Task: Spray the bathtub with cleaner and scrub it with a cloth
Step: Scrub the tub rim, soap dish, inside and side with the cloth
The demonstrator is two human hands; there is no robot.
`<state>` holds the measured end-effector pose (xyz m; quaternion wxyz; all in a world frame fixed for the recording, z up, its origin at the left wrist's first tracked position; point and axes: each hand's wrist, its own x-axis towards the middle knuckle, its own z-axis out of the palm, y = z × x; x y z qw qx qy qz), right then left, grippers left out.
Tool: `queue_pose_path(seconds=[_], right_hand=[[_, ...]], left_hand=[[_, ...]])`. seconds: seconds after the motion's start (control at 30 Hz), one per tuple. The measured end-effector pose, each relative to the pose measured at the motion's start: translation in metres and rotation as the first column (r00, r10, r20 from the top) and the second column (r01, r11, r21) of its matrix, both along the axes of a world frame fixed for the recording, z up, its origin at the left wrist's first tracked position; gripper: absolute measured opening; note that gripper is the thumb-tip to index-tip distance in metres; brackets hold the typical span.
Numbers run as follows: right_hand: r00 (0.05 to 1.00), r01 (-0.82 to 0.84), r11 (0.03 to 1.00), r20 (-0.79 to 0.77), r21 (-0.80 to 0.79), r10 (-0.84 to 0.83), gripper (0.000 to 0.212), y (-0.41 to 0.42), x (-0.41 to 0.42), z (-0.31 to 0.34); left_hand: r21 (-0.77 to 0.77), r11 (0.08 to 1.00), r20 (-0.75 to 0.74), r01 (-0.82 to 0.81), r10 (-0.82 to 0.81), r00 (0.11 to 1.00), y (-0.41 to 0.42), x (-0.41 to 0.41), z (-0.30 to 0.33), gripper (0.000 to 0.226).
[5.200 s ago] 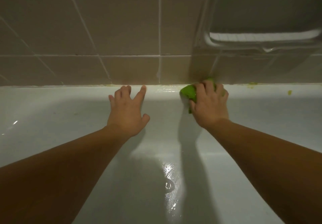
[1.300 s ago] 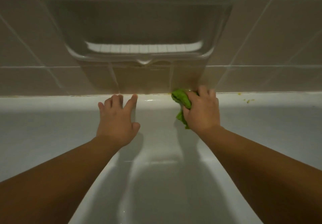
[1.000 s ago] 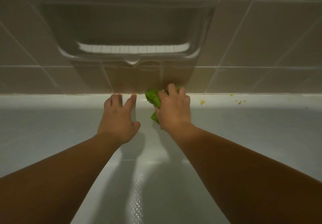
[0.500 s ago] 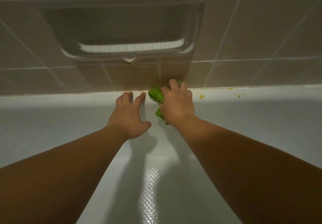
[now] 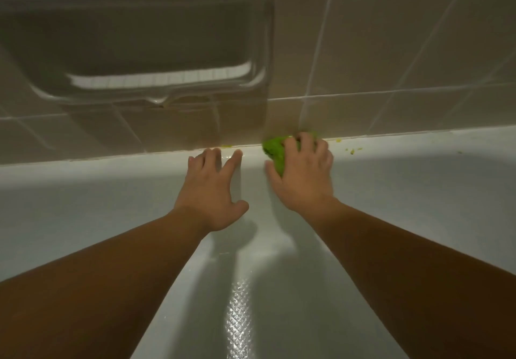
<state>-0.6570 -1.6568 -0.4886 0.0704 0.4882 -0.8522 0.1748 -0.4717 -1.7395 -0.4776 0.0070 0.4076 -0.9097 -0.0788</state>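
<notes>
The right hand (image 5: 303, 174), fingers bunched around the green cloth (image 5: 273, 150), has slid rightward along the bathtub (image 5: 418, 191) ledge, so scrubbing continues while the flat-spread left hand (image 5: 210, 191) braces.

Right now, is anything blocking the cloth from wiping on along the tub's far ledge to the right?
Nothing visible does. The right hand presses the green cloth against the bathtub ledge at the tiled wall; rightward lie only small yellow-green specks. The left hand rests on the other side.
</notes>
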Motion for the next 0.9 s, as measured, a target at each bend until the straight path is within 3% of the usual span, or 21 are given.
queue_pose_path(seconds=[0.13, 0.3, 0.4, 0.57, 0.67, 0.77, 0.83, 0.9], right_hand=[[0.991, -0.105, 0.994, -0.089, -0.003, 0.104, 0.041, -0.003, 0.000, -0.007], [0.992, 0.109, 0.993, -0.071, 0.042, -0.106, 0.039, 0.022, -0.061, -0.013], [0.980, 0.196, 0.980, -0.033, 0.020, -0.196, 0.037, 0.015, -0.047, -0.010], [0.990, -0.099, 0.993, -0.098, 0.063, 0.105, 0.041, -0.008, -0.004, -0.010], [0.994, -0.105, 0.994, 0.034, 0.003, 0.105, 0.040, -0.005, -0.015, -0.003], [0.979, -0.010, 0.973, 0.194, -0.230, 0.056, 0.037, 0.005, -0.012, 0.003], [0.985, -0.102, 0.966, 0.114, -0.237, 0.132, 0.042, 0.006, 0.003, 0.001], [0.973, -0.228, 0.970, 0.021, -0.089, 0.231, 0.057, -0.001, 0.019, -0.010]], left_hand=[[-0.047, 0.999, -0.038, 0.022, -0.023, 0.999, 0.002, -0.011, -0.009, 0.102], [-0.081, 0.996, -0.004, 0.047, -0.047, 0.999, -0.002, -0.006, -0.009, 0.102], [-0.072, 0.997, -0.010, 0.032, -0.033, 0.999, 0.002, -0.010, -0.009, 0.103], [-0.043, 0.997, -0.012, 0.058, -0.058, 0.998, 0.000, -0.008, -0.008, 0.106], [-0.006, 0.992, 0.007, 0.123, -0.123, 0.992, -0.007, 0.007, -0.004, 0.108], [0.013, 0.988, 0.030, 0.157, -0.157, 0.987, -0.017, 0.023, 0.000, 0.108], [0.003, 0.986, 0.013, 0.164, -0.164, 0.986, -0.023, 0.031, 0.000, 0.106], [-0.012, 0.984, 0.015, 0.176, -0.176, 0.984, -0.027, 0.037, -0.001, 0.103]])
